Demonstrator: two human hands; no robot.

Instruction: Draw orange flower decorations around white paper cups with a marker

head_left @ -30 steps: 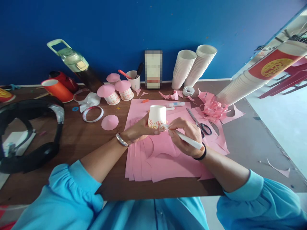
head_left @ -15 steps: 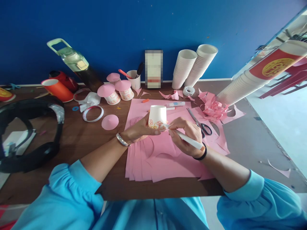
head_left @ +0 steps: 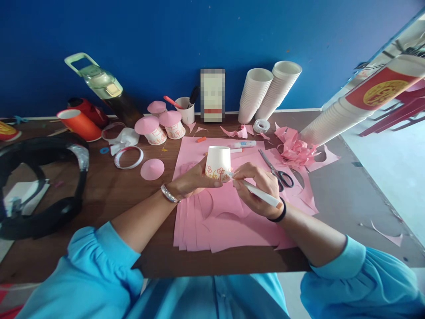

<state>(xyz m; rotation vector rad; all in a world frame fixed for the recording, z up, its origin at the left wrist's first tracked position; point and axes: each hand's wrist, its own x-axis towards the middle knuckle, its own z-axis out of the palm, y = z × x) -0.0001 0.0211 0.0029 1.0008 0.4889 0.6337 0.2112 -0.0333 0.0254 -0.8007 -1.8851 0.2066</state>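
Observation:
My left hand [head_left: 199,178] is wrapped round an upside-down white paper cup [head_left: 218,157], which has orange and yellow flowers drawn along its lower part. Pinched in my right hand [head_left: 257,186] is a white marker [head_left: 264,195], its tip at the cup's lower right side. Both hands are above a stack of pink paper sheets [head_left: 232,230]. Scissors [head_left: 277,172] lie on the pink paper right of the cup. An orange cap [head_left: 201,139], another white marker [head_left: 236,150] and a glue tube [head_left: 245,144] rest behind the cup.
Several decorated cups with pink cone roofs [head_left: 156,128], a loose pink cone [head_left: 152,169], a tape roll [head_left: 129,157] and a bottle [head_left: 106,84] are left. Cup stacks [head_left: 255,95], a phone [head_left: 212,95] and a pen cup [head_left: 187,110] stand behind. Crumpled pink scraps [head_left: 295,148] lie right.

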